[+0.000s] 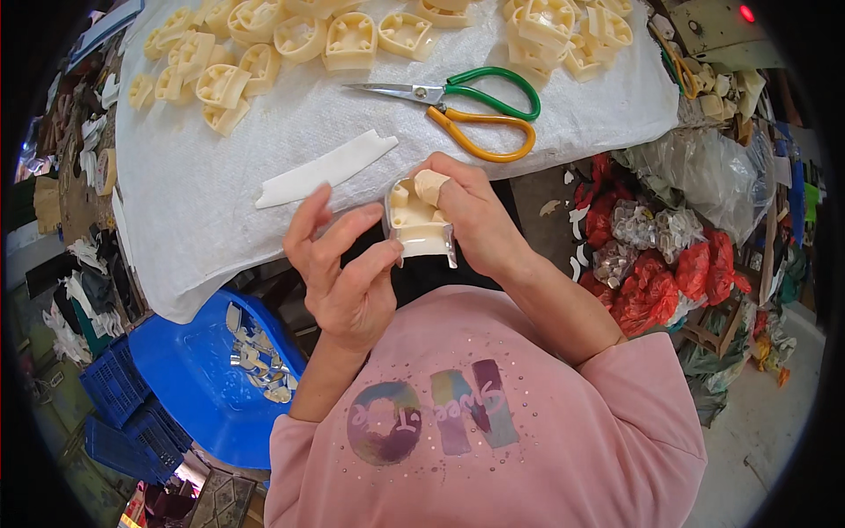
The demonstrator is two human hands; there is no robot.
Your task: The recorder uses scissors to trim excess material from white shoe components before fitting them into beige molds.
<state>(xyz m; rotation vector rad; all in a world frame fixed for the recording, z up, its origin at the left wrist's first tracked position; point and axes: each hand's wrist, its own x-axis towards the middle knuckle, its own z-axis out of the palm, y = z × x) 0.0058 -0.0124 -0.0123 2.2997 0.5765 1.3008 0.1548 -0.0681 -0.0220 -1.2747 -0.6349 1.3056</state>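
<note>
My right hand (pixel 480 216) is closed around a cream moulded plastic piece (pixel 412 207), hollow with small posts inside, held in front of my chest. Its thumb, with a beige wrap on the tip, presses at the piece's inner edge. A shiny silver strip (pixel 452 246) runs along the outside of the piece, its end sticking out at the lower side. My left hand (pixel 343 264) is open, fingers spread, with a fingertip against the strip's left end. Beyond the hands, a curved white strip (pixel 327 167) and scissors (pixel 436 94) with green and orange handles lie on the white cloth.
Many similar cream pieces (pixel 350 42) cover the far side of the white-clothed table (pixel 202 220). A blue tub (pixel 189 378) with silver and white scraps stands below at left, beside blue crates (pixel 114 383). Red and clear plastic bags (pixel 651 286) lie at right.
</note>
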